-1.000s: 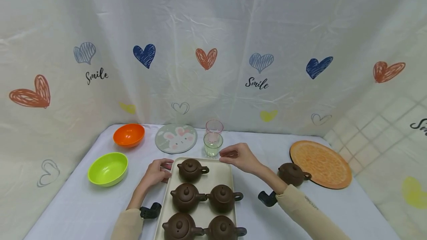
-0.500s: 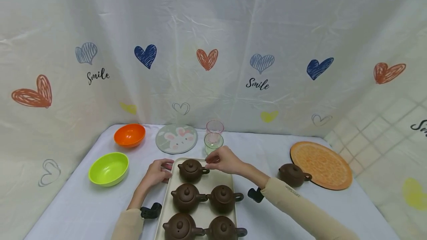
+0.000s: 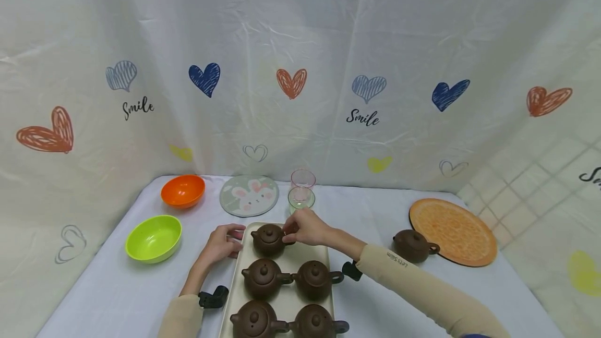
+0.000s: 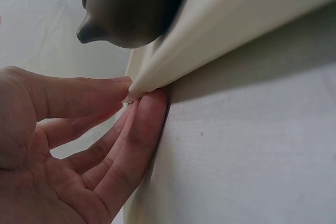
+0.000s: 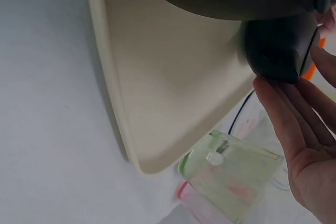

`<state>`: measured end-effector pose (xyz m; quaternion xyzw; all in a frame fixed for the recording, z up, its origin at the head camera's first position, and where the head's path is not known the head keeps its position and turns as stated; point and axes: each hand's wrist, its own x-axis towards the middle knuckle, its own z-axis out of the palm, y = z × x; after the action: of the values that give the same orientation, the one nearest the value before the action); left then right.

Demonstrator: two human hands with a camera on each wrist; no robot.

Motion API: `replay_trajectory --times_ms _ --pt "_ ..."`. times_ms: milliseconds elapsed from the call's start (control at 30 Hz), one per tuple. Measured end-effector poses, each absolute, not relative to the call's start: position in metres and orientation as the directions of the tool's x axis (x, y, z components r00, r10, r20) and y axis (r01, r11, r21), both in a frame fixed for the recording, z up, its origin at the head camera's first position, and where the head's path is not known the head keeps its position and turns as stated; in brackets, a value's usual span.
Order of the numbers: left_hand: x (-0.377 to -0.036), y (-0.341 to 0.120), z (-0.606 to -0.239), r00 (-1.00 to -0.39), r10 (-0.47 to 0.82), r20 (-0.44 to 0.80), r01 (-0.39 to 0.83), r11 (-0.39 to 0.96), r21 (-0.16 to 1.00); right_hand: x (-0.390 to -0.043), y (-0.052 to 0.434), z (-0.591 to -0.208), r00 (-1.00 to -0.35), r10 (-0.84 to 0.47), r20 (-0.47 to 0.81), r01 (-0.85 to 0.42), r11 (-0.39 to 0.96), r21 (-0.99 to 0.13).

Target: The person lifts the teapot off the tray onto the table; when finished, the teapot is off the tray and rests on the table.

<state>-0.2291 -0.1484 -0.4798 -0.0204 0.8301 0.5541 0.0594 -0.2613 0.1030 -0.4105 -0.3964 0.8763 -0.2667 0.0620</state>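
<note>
A cream tray holds several dark brown teapots in loose rows, spouts to the left and handles to the right. My left hand pinches its far left rim, thumb on top and fingers along the outer side in the left wrist view. At the tray's far end, my right hand holds the small teapot by its handle. That handle is mostly hidden by my fingers. The teapot's body stays upright over the tray. Nearer in stand a teapot and another teapot.
A separate teapot stands at right beside a round pizza-patterned mat. Two glass cups are just beyond the tray, near a rabbit-printed round mat. An orange bowl and a green bowl sit left.
My right hand has moved left, from above the tray's far right corner to the small teapot's handle, and taken hold of it. My left hand keeps its place on the rim.
</note>
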Motion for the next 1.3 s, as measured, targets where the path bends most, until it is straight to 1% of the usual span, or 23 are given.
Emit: replay_trajectory --times_ms 67,300,400,767,1000,1300 --pt "-0.2288 -0.1486 -0.4787 -0.992 0.034 -0.12 -0.098 0.385 0.918 -0.2619 0.1028 -0.4115 -0.689 -0.719 0.091 -0.653 0.561 -0.508" --pt "-0.2293 -0.1491 -0.4791 -0.991 0.034 -0.126 -0.103 0.38 0.919 -0.2644 0.1012 -0.4166 -0.692 -0.716 0.09 -0.661 0.579 -0.477" --pt "-0.2295 -0.1487 -0.4806 -0.991 0.033 -0.129 -0.108 0.371 0.922 -0.2646 0.1006 -0.4178 -0.704 -0.707 0.066 -0.647 0.6 -0.47" --pt "-0.2304 -0.1488 -0.4809 -0.992 0.032 -0.125 -0.104 0.373 0.922 -0.2665 0.099 -0.4172 -0.72 -0.694 0.009 -0.595 0.611 -0.521" --pt "-0.2309 -0.148 -0.4815 -0.992 0.032 -0.125 -0.105 0.365 0.925 -0.2671 0.1006 -0.4177 -0.72 -0.694 0.011 -0.587 0.6 -0.544" --pt "-0.2306 -0.1478 -0.4814 -0.991 0.031 -0.127 -0.107 0.36 0.927 -0.267 0.1024 -0.4179 -0.709 -0.704 0.038 -0.609 0.584 -0.537"
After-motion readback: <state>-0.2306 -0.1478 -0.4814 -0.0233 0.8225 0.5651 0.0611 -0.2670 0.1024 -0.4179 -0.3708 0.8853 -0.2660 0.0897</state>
